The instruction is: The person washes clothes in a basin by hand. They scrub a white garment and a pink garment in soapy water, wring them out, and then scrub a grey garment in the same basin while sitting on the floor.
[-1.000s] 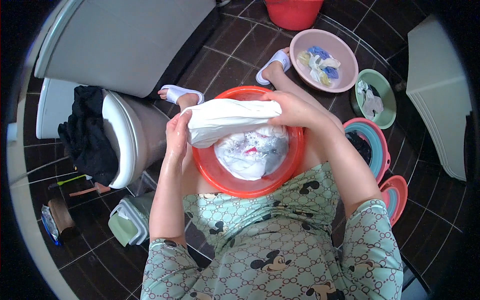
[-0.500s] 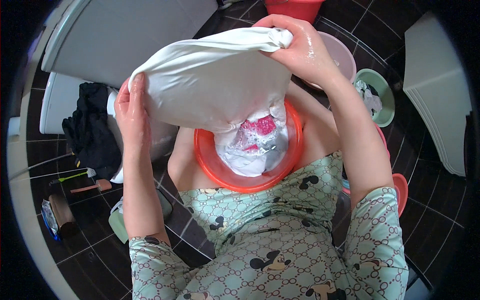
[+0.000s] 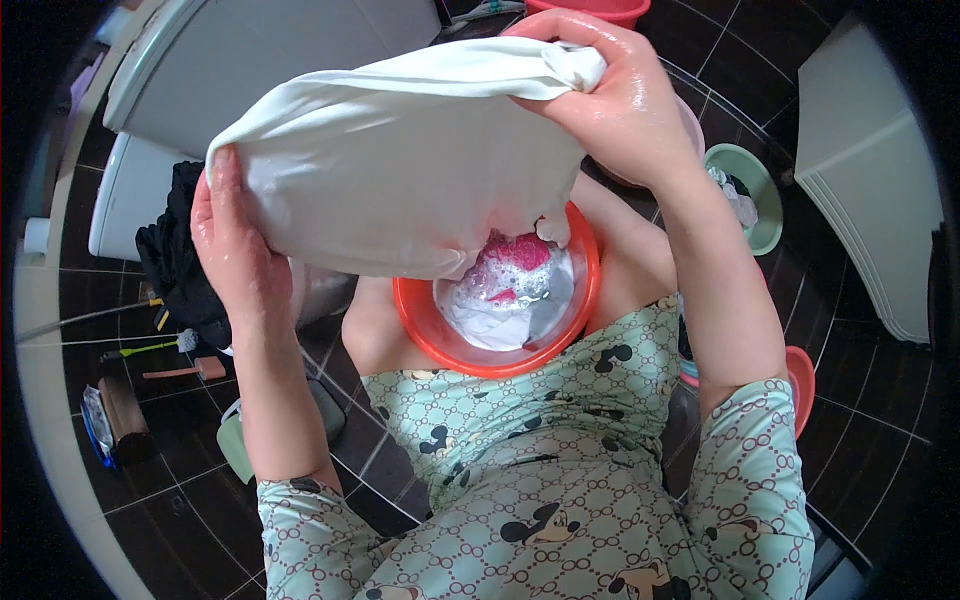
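A wet white garment [image 3: 400,170] is stretched between my two hands, its lower edge hanging over the basin. My left hand [image 3: 235,235] grips its left edge, thumb on the near face. At the upper right, my right hand [image 3: 620,105] is closed round a bunched corner of it. Both hands look wet. Below, an orange-red basin [image 3: 430,340] sits between my thighs. It holds sudsy water, white cloth [image 3: 490,328] and a bright pink cloth [image 3: 525,252]. The garment hides the basin's far side.
A green basin [image 3: 770,225] with clothes stands at the right, near a white panel [image 3: 860,190]. Black clothing [image 3: 185,260] lies at the left by a white fixture [image 3: 125,205]. Brushes [image 3: 205,368] and a red basin [image 3: 610,10] are on the dark tiled floor.
Both hands have risen slightly and moved apart, the left one outward to the left. The white garment is stretched wider and lifted a little higher above the basin.
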Demonstrator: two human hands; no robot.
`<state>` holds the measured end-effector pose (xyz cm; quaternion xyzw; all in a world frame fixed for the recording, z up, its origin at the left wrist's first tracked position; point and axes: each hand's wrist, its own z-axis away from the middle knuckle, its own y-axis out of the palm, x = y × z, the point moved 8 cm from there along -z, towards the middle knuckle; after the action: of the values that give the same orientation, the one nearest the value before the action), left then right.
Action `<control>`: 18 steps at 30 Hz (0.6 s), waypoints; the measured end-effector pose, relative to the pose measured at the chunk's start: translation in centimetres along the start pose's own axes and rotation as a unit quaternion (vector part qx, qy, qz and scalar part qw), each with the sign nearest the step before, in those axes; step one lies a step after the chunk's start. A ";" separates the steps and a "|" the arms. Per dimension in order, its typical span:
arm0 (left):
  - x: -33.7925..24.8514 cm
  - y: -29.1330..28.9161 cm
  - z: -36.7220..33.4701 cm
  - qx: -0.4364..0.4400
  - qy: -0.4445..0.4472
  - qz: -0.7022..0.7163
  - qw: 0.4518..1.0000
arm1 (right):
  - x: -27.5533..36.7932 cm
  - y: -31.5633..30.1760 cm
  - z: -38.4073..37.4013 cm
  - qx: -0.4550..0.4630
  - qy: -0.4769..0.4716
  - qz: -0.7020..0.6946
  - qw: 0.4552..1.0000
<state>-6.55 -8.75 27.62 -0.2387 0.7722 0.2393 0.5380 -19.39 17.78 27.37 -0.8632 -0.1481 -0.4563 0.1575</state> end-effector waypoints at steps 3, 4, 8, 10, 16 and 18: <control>-2.0 0.2 0.9 -0.013 0.005 0.017 1.000 | 3.0 0.3 0.2 0.006 0.088 -0.094 0.992; -2.4 0.2 0.9 -0.007 0.004 0.032 0.999 | 4.0 0.4 0.2 0.014 0.066 -0.098 0.993; -2.6 0.2 0.6 -0.033 0.011 0.007 0.999 | 2.5 0.6 -0.9 0.038 0.120 -0.106 0.986; 0.1 0.3 -0.6 -0.011 -0.005 -0.017 1.000 | -1.0 0.7 -1.4 0.028 0.084 -0.068 0.994; 11.3 0.1 -3.5 0.010 -0.042 -0.132 0.990 | -13.1 2.5 -0.7 0.019 0.131 0.086 0.987; 13.9 0.1 -4.1 0.006 -0.082 -0.145 0.986 | -15.0 2.5 -0.8 0.010 0.108 0.125 0.986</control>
<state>-13.82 -12.77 15.74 -0.3249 0.6837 0.1731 0.6301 -27.05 13.48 14.89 -0.8189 -0.0256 -0.5218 0.2376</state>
